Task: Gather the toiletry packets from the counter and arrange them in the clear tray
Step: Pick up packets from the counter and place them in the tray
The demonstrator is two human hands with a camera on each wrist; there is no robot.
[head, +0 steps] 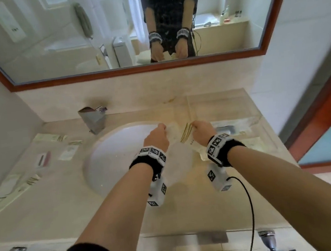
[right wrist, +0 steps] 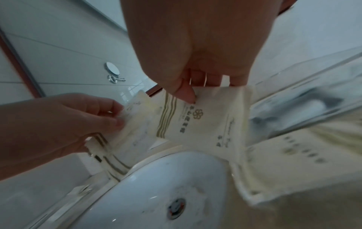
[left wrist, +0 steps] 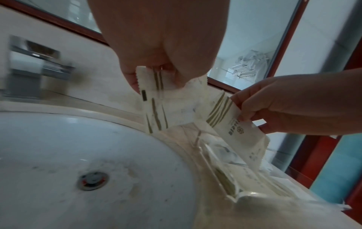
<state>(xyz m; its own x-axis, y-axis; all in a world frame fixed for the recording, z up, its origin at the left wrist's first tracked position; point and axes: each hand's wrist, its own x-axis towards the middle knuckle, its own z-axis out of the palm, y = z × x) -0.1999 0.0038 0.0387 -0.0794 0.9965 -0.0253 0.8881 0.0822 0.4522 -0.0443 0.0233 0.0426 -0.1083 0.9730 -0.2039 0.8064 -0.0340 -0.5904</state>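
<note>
Above the right rim of the white sink, both hands hold cream toiletry packets with olive-gold stripes. The left hand pinches the top edge of one packet, fingers curled on it; this packet hangs nearly upright, long axis vertical, its stripes running lengthwise and its lower end pointing down at the counter. The right hand pinches a second packet between thumb and fingers at its upper edge; this packet is tilted, its long axis slanting from the hand down toward the person, with the striped end toward the left hand. The two packets overlap or touch at their near corners; which lies in front cannot be told. Directly beneath them, the clear tray sits on the counter right of the sink, with further packets lying flat in it. Left of the sink, more packets lie scattered on the counter, long axes at mixed angles. A metal tissue holder stands behind the sink, below the wood-framed mirror.
</note>
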